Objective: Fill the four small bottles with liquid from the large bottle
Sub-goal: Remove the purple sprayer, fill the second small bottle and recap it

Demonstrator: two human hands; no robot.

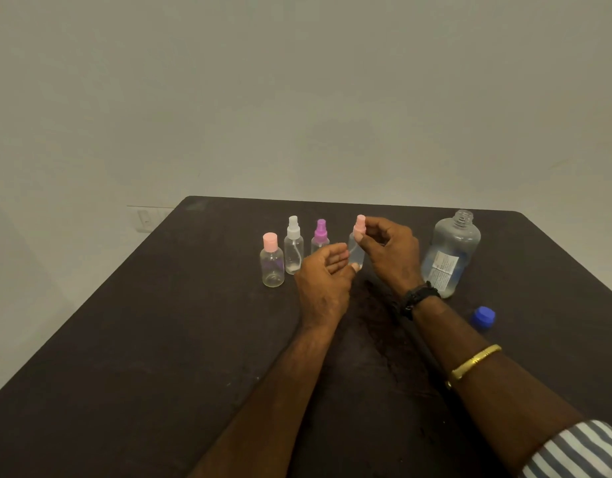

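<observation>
At the near right corner of the table [132, 357], a striped sleeve [584, 450] ends above a gold bangle [475, 362] and a dark wristband [418, 298]. Just beyond the forearm, close to the right edge, the blue cap [484, 316] lies loose.

Further in, around the middle of the table, the left hand [323, 274] is open and relaxed. Its thumb tip is at the foot of the pink spray bottle [357, 251] and gives no real grip. The right hand [390, 250] pinches that bottle's pink spray top [359, 224] between thumb and fingertips. Whether the bottle stands on the table or is lifted cannot be told.

Left of it, in a row toward the far edge, stand the purple spray bottle [320, 236], the white spray bottle [293, 246] and the flat-capped bottle [273, 262], all capped. The large bottle [451, 253] stands uncapped toward the far right corner, just beside the right wrist.

The main risk is probably twisting the top while the body is barely steadied, so that the light bottle turns or tips into its neighbours. A careless swing of the right forearm could also knock over the open large bottle, or sweep the cap off the edge.
</observation>
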